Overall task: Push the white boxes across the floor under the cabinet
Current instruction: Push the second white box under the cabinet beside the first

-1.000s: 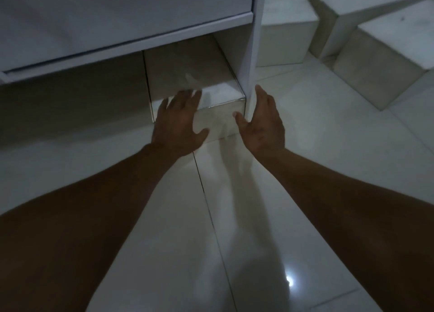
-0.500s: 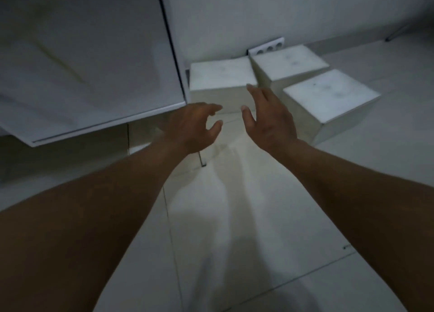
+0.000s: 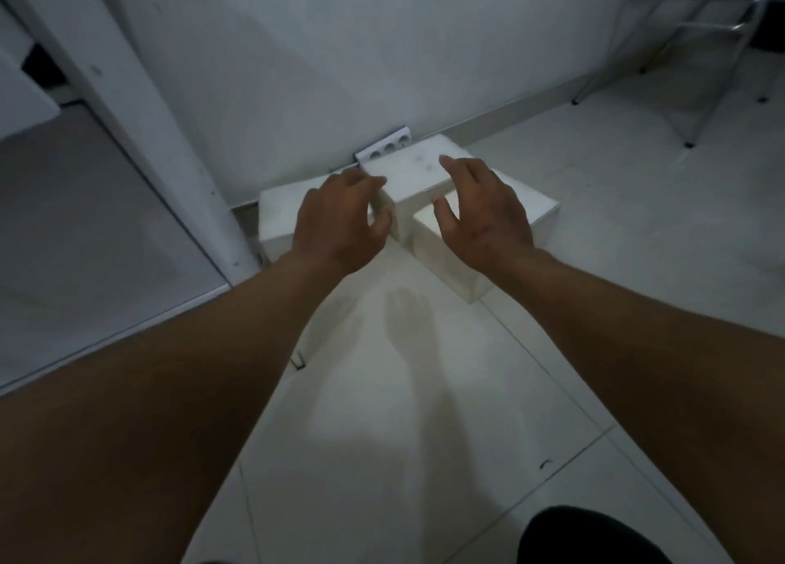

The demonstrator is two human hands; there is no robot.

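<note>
Reaching forward, the left hand (image 3: 340, 223) and right hand (image 3: 484, 215) hover with fingers spread and loosely bent, holding nothing, over three white boxes (image 3: 416, 173) clustered against the wall (image 3: 340, 54) beside the cabinet (image 3: 140, 96)

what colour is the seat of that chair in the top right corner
Blue, on a silvery metal frame; the chair shows only in the head view, cropped at the corner.

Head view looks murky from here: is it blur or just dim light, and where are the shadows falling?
Head view: mostly dim, bluish light, with soft edges on the left hand and right hand; a hand-shaped shadow lies on the floor tiles below them; the three white boxes are readable but low in contrast; the wall line bows from wide-angle distortion.
</note>
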